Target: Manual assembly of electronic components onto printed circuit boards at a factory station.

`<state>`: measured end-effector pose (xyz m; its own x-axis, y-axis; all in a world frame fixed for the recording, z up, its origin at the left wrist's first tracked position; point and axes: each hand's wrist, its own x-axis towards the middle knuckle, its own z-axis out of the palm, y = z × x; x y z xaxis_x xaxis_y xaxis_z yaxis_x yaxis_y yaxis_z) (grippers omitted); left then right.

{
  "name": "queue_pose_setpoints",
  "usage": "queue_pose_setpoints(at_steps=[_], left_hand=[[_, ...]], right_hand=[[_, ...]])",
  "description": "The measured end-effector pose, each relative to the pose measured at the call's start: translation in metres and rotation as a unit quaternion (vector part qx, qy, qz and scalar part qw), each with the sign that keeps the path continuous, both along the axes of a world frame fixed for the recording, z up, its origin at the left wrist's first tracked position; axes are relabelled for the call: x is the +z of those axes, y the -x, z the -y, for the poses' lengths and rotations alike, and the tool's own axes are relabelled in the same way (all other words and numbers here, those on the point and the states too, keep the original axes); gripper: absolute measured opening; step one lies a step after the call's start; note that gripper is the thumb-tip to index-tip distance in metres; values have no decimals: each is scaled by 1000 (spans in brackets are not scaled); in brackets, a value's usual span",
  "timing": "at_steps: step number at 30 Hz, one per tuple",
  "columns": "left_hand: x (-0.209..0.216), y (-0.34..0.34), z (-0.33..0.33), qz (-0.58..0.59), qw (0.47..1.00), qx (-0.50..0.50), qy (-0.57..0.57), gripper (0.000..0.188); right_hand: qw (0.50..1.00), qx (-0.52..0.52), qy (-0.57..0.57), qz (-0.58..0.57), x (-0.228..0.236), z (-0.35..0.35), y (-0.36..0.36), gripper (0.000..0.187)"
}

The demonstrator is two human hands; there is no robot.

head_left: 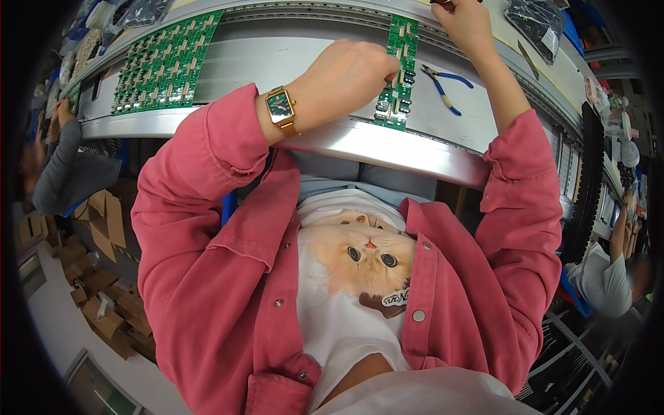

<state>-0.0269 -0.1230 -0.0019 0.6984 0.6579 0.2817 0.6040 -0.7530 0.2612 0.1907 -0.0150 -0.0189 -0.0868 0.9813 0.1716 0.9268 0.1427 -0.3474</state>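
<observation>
My left hand (pixel 356 69), with a gold watch (pixel 280 108) at its wrist, is closed over the left edge of a narrow green circuit board (pixel 397 97). Its fingertips are hidden, so what they pinch does not show. The strip carries small black and pale parts and lies across the metal rails of the bench. Farther off, my right hand (pixel 465 24) reaches to the upper edge of the view, fingers closed around something small and dark. Blue-handled cutting pliers (pixel 446 86) lie on the grey surface just right of the board.
A larger green board panel (pixel 166 66) rests on the rails to the left. Tweezers (pixel 528 60) and a dark plastic bag (pixel 536 28) lie at the far right. The metal front rail (pixel 387 149) runs before me. Other people sit at both sides; cardboard boxes (pixel 104 225) stand at left.
</observation>
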Motion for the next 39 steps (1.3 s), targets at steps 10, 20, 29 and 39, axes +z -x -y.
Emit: queue_pose_setpoints(at_steps=[10, 20, 29, 39], left_hand=[[-20, -2, -125, 105, 986, 67, -111, 18], [-40, -36, -177, 40, 980, 104, -165, 17], [-40, -33, -174, 61, 980, 131, -138, 17], [-41, -22, -167, 152, 968, 92, -176, 15]], right_hand=[[948, 125, 85, -279, 19, 72, 9, 19], [890, 171, 220, -361, 24, 88, 2, 17], [899, 148, 180, -371, 7, 88, 9, 16], [974, 182, 47, -124, 8, 85, 22, 17]])
